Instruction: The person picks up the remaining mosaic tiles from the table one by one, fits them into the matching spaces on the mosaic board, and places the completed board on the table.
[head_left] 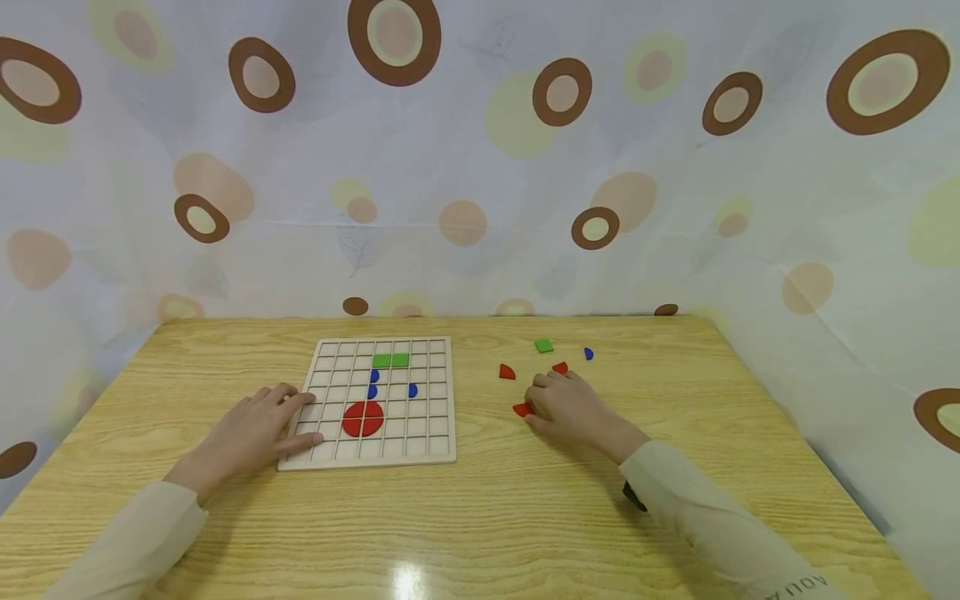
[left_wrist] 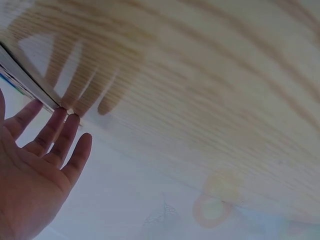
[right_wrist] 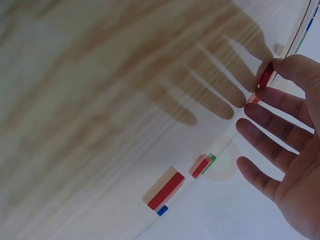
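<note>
Small flat glossy red piece: one, off the right side of the pale square gridded board; outline mostly covered, lift from the wood-grain counter not determinable.
Hazard: the thin piece could twist or slip, the hold appearing to be at the tips only; a stray finger could nudge the neighbouring red piece, which lies so near.
Piece to grip: between thumb tip and index fingertip, on the board-facing side of the right hand.
Right grip: thumb and index clamped on the red piece; other fingers extended, holding nothing visible.
Loose pieces: red quarter-circle, beyond the hand, toward the board; second red piece, just past the fingers, partly hidden; green square and blue half-disc, farther back.
Board contents: red disc in quarters; two green squares, side by side; three blue half-discs.
Left hand: fingers apart, nearly straight, at the board's left edge.
Backdrop: white sheet with printed circles.
</note>
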